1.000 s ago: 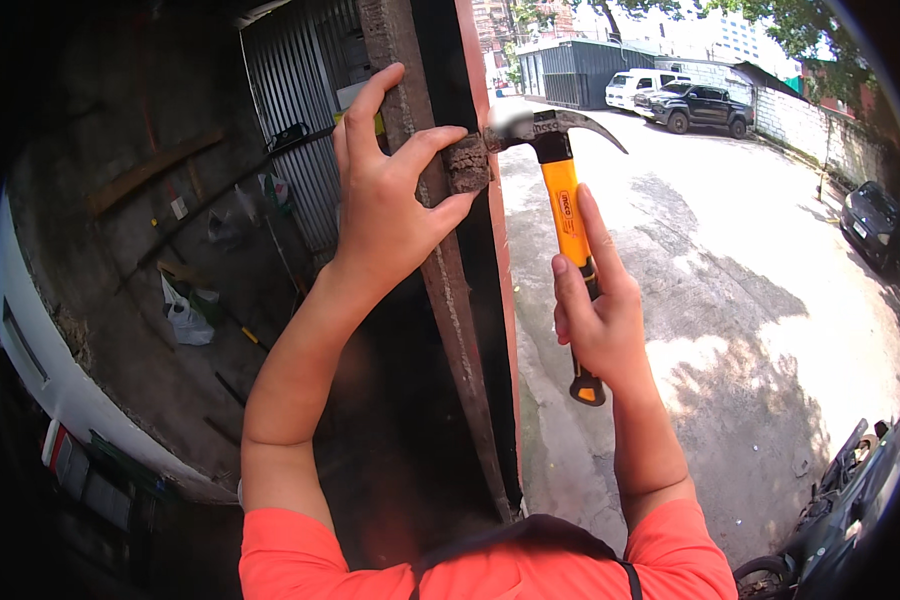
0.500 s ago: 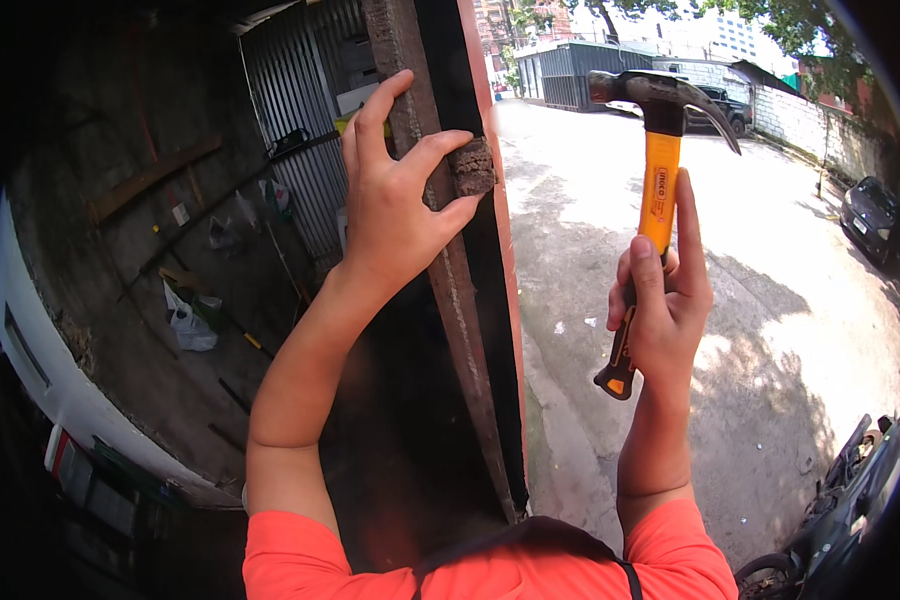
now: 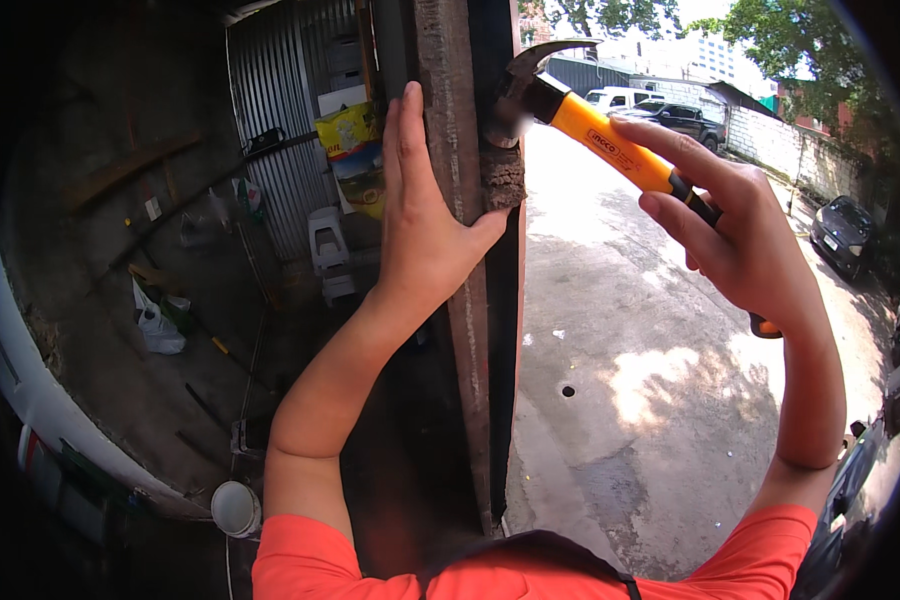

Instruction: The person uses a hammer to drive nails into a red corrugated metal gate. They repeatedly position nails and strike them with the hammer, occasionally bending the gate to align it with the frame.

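A claw hammer (image 3: 618,146) with a yellow and black handle lies slanted in my right hand (image 3: 745,220). My index finger stretches along its handle and my thumb is below. Its dark head is at the top end of a rough brown, rusty-looking cylindrical piece (image 3: 503,182); the claw points up and right. That piece sits beside a tall brown post (image 3: 450,150). My left hand (image 3: 422,225) rests against the post, fingers stretched upward and thumb reaching to the rough piece's lower end. Whether the fingers touch something behind the post is hidden.
To the left, a dark room has a corrugated metal sheet (image 3: 270,140), a yellow bag (image 3: 350,130), white stools (image 3: 327,240), a plastic bag (image 3: 157,322) and a white bucket (image 3: 236,508). Outside on the right, paved ground holds parked vehicles, including a dark car (image 3: 842,232).
My right hand has swung the hammer left, from upright in the open to the rough piece's top. My left fingers have straightened, with the index finger off the piece.
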A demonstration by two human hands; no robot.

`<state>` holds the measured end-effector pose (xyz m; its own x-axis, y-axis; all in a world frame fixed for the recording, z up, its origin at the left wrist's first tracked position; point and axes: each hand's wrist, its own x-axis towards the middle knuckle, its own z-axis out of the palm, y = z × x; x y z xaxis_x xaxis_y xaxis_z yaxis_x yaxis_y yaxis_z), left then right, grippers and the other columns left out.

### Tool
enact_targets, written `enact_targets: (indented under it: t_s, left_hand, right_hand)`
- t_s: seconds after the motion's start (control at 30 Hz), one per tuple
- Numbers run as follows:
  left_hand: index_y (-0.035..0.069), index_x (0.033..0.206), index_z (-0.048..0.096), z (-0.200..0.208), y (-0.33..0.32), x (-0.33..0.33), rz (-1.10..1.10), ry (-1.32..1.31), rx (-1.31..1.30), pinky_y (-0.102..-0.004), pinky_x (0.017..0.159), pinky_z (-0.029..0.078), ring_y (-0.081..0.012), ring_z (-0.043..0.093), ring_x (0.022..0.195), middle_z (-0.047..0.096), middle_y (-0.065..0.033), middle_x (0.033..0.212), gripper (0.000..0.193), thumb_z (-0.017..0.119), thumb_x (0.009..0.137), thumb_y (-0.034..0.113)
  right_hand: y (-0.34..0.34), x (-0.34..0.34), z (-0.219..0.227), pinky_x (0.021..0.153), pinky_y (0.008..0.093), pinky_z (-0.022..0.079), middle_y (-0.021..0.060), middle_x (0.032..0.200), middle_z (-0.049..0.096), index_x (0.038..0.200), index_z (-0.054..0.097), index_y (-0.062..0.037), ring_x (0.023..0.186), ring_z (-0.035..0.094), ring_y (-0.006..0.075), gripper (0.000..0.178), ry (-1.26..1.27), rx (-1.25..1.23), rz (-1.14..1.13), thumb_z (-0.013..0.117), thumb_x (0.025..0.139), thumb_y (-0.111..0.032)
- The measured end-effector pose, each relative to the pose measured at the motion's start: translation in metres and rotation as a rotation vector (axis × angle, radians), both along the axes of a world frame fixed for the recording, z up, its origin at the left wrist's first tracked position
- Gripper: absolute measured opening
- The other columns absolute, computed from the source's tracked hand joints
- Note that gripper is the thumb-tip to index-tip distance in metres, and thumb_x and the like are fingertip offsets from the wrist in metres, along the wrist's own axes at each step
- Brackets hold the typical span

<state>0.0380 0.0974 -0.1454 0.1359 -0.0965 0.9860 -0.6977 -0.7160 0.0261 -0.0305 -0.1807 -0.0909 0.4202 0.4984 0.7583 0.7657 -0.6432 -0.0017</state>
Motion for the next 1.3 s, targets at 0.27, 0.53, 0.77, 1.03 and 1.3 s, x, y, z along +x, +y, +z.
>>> enact_targets:
  t_s: [0.27, 0.53, 0.77, 1.03, 1.3]
  left_hand:
    - [0.023, 0.165, -0.001, 0.012, 0.001, 0.000, -0.017, 0.048, 0.021, -0.0527, 0.117, 0.042, -0.0497, 0.027, 0.150, 0.009, -0.0291, 0.165, 0.136, 0.091, 0.066, 0.002]
    - [0.019, 0.164, 0.001, 0.005, 0.001, 0.012, -0.126, -0.010, -0.046, -0.0527, 0.119, 0.039, -0.0493, 0.028, 0.150, 0.016, -0.0293, 0.162, 0.134, 0.090, 0.066, 0.001]
    - [0.016, 0.164, 0.005, 0.001, -0.006, 0.013, -0.254, -0.005, -0.101, -0.0523, 0.119, 0.039, -0.0493, 0.030, 0.148, 0.020, -0.0303, 0.160, 0.128, 0.088, 0.068, 0.000]
    - [0.014, 0.163, 0.015, 0.004, 0.002, 0.020, -0.228, -0.116, -0.091, -0.0516, 0.114, 0.042, -0.0481, 0.040, 0.141, 0.030, -0.0273, 0.155, 0.120, 0.088, 0.069, 0.004]
    - [0.017, 0.163, 0.015, 0.003, -0.005, 0.020, -0.225, -0.062, -0.093, -0.0521, 0.117, 0.041, -0.0446, 0.038, 0.144, 0.030, -0.0240, 0.158, 0.121, 0.090, 0.069, 0.003]
  right_hand:
    - [0.016, -0.029, 0.040, 0.055, 0.0293, 0.057, 0.0098, 0.080, 0.072, 0.154, 0.051, -0.0236, 0.050, 0.063, 0.0131, 0.047, -0.067, -0.218, -0.282, 0.056, 0.107, -0.028]
    - [0.057, -0.049, 0.066, 0.052, 0.0366, 0.043, 0.0134, 0.068, 0.063, 0.151, 0.054, -0.0286, 0.048, 0.051, 0.0145, 0.044, -0.387, -0.604, -0.641, 0.056, 0.107, -0.024]
    - [0.079, -0.067, 0.071, 0.060, 0.0344, 0.049, 0.0148, 0.079, 0.063, 0.150, 0.054, -0.0259, 0.059, 0.059, 0.0140, 0.043, -0.308, -0.646, -0.857, 0.056, 0.107, -0.025]
    - [0.102, -0.080, 0.111, 0.067, 0.0358, 0.062, 0.0095, 0.078, 0.072, 0.152, 0.049, -0.0100, 0.056, 0.066, 0.0170, 0.044, 0.043, -0.681, -0.796, 0.039, 0.113, -0.028]
    - [0.109, -0.076, 0.104, 0.063, 0.0356, 0.060, 0.0117, 0.086, 0.075, 0.151, 0.049, -0.0087, 0.058, 0.065, 0.0171, 0.043, 0.113, -0.814, -0.836, 0.042, 0.112, -0.026]
